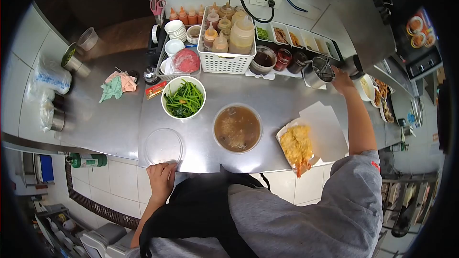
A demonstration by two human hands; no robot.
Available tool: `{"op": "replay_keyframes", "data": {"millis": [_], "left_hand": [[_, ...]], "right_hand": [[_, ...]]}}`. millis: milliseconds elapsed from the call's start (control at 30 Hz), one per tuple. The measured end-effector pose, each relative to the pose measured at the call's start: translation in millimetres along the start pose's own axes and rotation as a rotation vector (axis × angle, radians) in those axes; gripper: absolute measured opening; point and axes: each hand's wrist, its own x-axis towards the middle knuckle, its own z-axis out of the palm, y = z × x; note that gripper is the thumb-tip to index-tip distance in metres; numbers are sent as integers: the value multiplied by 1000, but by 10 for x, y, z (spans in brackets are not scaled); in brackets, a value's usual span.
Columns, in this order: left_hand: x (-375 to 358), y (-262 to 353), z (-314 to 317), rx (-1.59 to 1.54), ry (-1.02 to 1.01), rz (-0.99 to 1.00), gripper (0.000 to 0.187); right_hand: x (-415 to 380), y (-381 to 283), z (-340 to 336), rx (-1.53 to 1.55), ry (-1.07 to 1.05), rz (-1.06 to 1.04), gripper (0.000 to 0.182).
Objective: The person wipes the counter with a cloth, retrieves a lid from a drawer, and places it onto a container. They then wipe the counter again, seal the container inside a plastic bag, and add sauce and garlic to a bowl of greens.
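Note:
My left hand [161, 179] is at the counter's front edge, its fingers bent and together on the near rim of a clear round plastic lid [164, 146]. My right arm stretches out to the far right. There my right hand [341, 81] is closed beside a metal canister [315, 73] with utensils [325, 70] standing in it; what its fingers hold is hidden. Between my arms stands a clear round bowl of brown soup [237, 128]. Right of it, an open paper box [330, 126] carries golden battered fried food [297, 147]. A white bowl of green vegetables [184, 98] stands left of the soup.
Behind the bowls, a white basket [227, 63] holds several sauce bottles. Small trays of toppings [291, 38] and dark jars [283, 59] line the back. Crumpled cloths [118, 86] lie left. White dishes [175, 29] are stacked near pink-handled scissors [157, 7].

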Motion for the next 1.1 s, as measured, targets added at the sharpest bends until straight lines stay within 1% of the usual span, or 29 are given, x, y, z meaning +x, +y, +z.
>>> {"op": "replay_keyframes", "data": {"millis": [33, 67, 100, 167, 200, 233, 300, 333, 400, 433, 500, 533, 567, 633, 667, 700, 733, 767, 800, 867, 933, 1000, 1033, 1067, 1100], "left_hand": [[18, 50, 27, 14, -14, -35, 33], [24, 95, 52, 28, -30, -69, 30], [22, 128, 88, 35, -33, -85, 30], [17, 168, 169, 54, -56, -118, 32], [12, 185, 192, 67, -74, -122, 32], [10, 214, 212, 66, -79, -124, 32], [36, 252, 244, 73, -89, -116, 33], [46, 250, 258, 77, -99, -117, 34], [93, 275, 249, 67, -89, -105, 36], [117, 280, 237, 60, -77, -102, 38], [144, 182, 236, 64, -61, -85, 39], [133, 106, 223, 73, -41, -80, 40], [132, 5, 218, 86, -43, -88, 40], [235, -119, 175, 73, 47, -97, 38], [291, -193, 159, 73, 34, -92, 38], [333, -264, 144, 33, 93, -119, 38], [363, -334, 120, -5, 151, -147, 38], [396, -402, 98, -1, 141, -145, 38], [430, -471, 78, -16, 159, -158, 37], [482, -631, 76, -56, 193, -175, 38], [549, -774, 99, -89, 202, -181, 37], [597, -917, 128, -125, 211, -186, 36], [625, -998, 147, -154, 216, -225, 34], [667, -1076, 174, -185, 222, -264, 32], [711, -1140, 193, -193, 219, -264, 32]], "right_hand": [[22, -9, 12, -73, -57, -39, 65], [3, -131, -119, -126, -137, -37, 67], [39, -152, -148, -124, -140, -54, 67], [91, -134, -124, -98, -297, -91, 63], [100, -61, -67, -4, -301, -162, 47], [111, 1, -13, -4, -307, -162, 47], [88, 101, 11, 181, -251, -227, 33], [60, 154, -39, 182, -252, -217, 33], [-52, 262, -209, 53, -100, -168, 30], [-135, 282, -273, 53, -106, -158, 30], [-356, 252, -366, 170, 257, -54, 31], [-472, 198, -385, 185, 344, -59, 31], [-547, 239, -338, 187, 322, -53, 31], [-640, 330, -249, 94, -39, 17, 33], [-713, 288, -318, 118, -20, 91, 35], [-728, 406, -218, 121, -29, 94, 35], [-728, 671, -28, 177, 59, 55, 36], [-769, 787, 99, 232, 147, 18, 37], [-891, 702, 30, 237, 139, 22, 37], [-1271, 370, -422, 1082, 111, 458, 35], [-1745, -248, -832, 1658, 239, 512, 34], [-2132, -734, -1085, 1918, 148, 537, 33], [-2314, -1004, -1122, 2034, 140, 554, 36], [-2494, -1174, -1035, 2142, 36, 442, 41], [-2659, -1463, -1056, 2172, -50, 430, 46]]}}
